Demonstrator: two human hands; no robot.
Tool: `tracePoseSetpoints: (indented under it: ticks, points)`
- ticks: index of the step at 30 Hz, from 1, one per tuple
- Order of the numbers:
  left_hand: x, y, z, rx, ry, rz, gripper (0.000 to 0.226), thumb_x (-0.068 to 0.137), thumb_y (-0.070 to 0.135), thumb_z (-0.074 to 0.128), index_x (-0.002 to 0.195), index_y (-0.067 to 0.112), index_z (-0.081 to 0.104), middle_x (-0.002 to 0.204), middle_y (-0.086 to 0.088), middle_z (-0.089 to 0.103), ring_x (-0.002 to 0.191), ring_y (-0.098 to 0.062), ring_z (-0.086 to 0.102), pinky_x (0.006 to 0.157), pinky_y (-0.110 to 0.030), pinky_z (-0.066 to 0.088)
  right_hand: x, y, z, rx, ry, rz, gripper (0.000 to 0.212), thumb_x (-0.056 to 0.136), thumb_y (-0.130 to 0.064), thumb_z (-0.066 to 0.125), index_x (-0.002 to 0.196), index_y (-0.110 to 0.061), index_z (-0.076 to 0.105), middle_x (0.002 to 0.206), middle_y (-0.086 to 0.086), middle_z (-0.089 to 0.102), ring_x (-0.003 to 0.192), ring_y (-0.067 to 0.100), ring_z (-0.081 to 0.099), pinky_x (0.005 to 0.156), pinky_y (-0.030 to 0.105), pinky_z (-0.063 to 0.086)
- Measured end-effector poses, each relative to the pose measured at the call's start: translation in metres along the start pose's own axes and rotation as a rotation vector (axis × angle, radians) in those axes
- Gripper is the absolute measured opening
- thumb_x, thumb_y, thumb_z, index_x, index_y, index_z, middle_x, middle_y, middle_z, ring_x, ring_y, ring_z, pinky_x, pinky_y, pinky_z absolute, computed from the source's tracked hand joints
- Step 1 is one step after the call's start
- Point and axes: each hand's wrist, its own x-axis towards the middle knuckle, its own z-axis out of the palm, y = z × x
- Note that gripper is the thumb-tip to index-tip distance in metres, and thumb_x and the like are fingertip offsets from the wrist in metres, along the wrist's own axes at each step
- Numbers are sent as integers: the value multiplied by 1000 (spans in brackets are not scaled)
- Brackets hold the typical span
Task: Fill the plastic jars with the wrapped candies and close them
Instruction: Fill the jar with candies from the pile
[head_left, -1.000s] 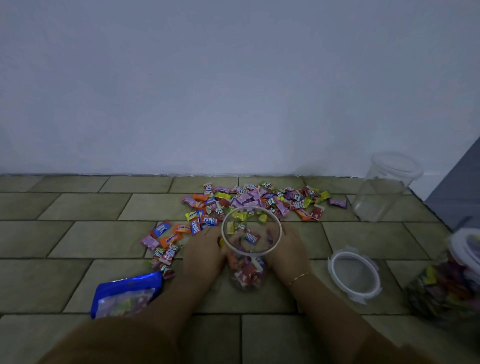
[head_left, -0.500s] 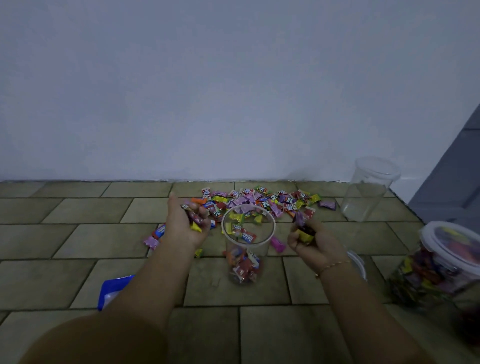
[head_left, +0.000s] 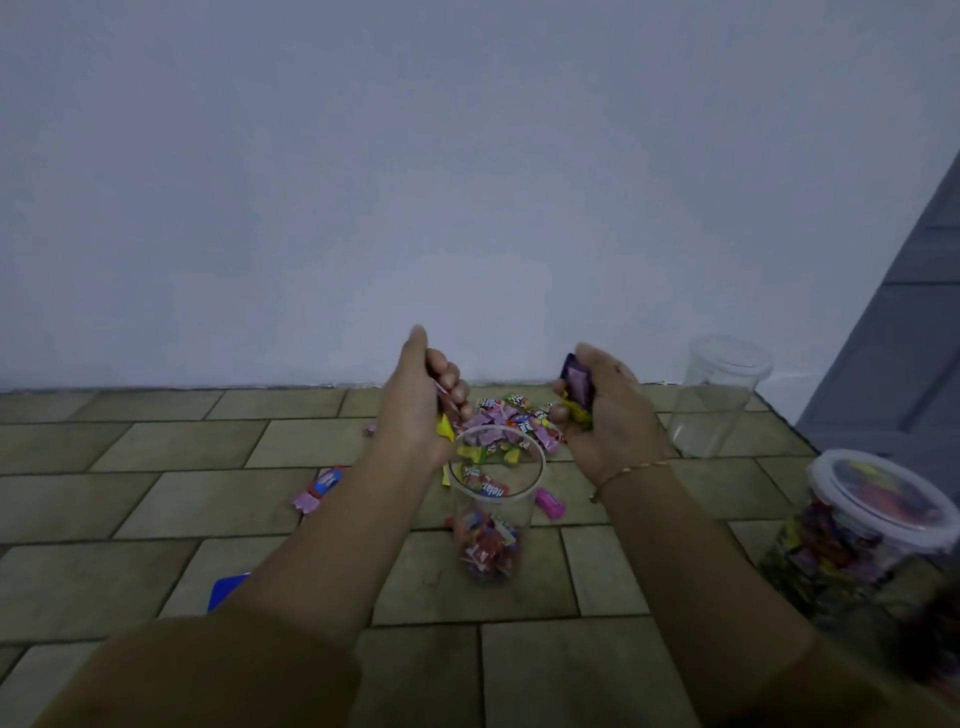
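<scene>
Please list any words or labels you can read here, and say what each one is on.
"helax", seen upside down, on a red candy showing through the open jar.
Print on the pile wrappers: too blurred to read.
Print on the blue bag, the full jar and the candies both hands hold: unreadable.

just the one head cam, wide-angle, worn up top looking forward and down along both arms, tiled floor (head_left: 156, 499) near below, white wall (head_left: 467, 182) filling the upper half, no second view to overlap
</scene>
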Motion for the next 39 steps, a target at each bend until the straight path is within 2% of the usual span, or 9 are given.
tracePoseSetpoints:
  ticks: [5,8,13,17,22,28,32,35,39]
  points:
    - [-2,-18,1,118,-44,120,50,100,37,40,56,14,44,48,1,40,43,-14,42,55,-31,39,-15,27,10,-282,52,-157,8,90,-19,62,84,-17,57,72,9,59,52,11,57,42,22,43]
    - [-4,-20,-1,71,-51,154,55,100,35,40,49,15,47,47,0,41,44,-14,46,61,-33,43,-20,36,10,-327,97,-226,9,90,-22,61,82,-21,57,74,6,59,51,5,58,46,23,47]
    - [-8,-18,-4,-84,-3,142,59,99,29,41,42,14,46,44,-3,42,44,-18,47,65,-35,44,-26,40,11,-365,113,-282,15,92,-23,58,78,-21,57,73,11,58,54,15,57,43,23,47]
    - [-12,-18,-2,-41,38,161,45,99,26,40,60,10,54,44,-4,52,46,-21,57,64,-32,48,-28,42,12,-357,119,-302,16,93,-21,57,78,-18,57,72,17,61,48,11,59,41,20,45]
    - [-13,-20,-2,61,33,194,25,98,21,41,84,11,60,57,-4,66,64,-21,63,73,-32,49,-28,43,13,-352,115,-325,19,93,-17,57,74,-17,58,69,11,64,56,18,66,55,30,56]
    - [-13,-23,0,167,9,269,24,95,11,41,80,10,60,69,-2,66,60,-10,56,50,-22,40,-26,49,14,-468,143,-381,16,80,-36,60,65,-30,65,80,22,65,82,43,64,73,54,55]
    - [-16,-22,1,165,6,273,23,94,10,42,80,10,59,81,-5,62,52,-11,51,44,-22,38,-24,49,13,-510,160,-410,20,81,-31,60,62,-26,63,69,9,60,78,39,61,72,48,52]
    - [-16,-21,0,177,-7,266,22,96,11,40,82,9,57,79,-4,62,48,-13,53,41,-21,37,-22,49,10,-517,158,-423,25,88,-18,60,63,-22,60,65,2,56,69,27,55,67,42,48]
    - [-16,-20,1,175,-17,250,22,98,13,38,84,9,55,73,-4,61,45,-14,56,41,-21,40,-23,49,8,-560,118,-461,25,89,-13,59,65,-20,58,61,-2,52,60,11,46,59,28,40]
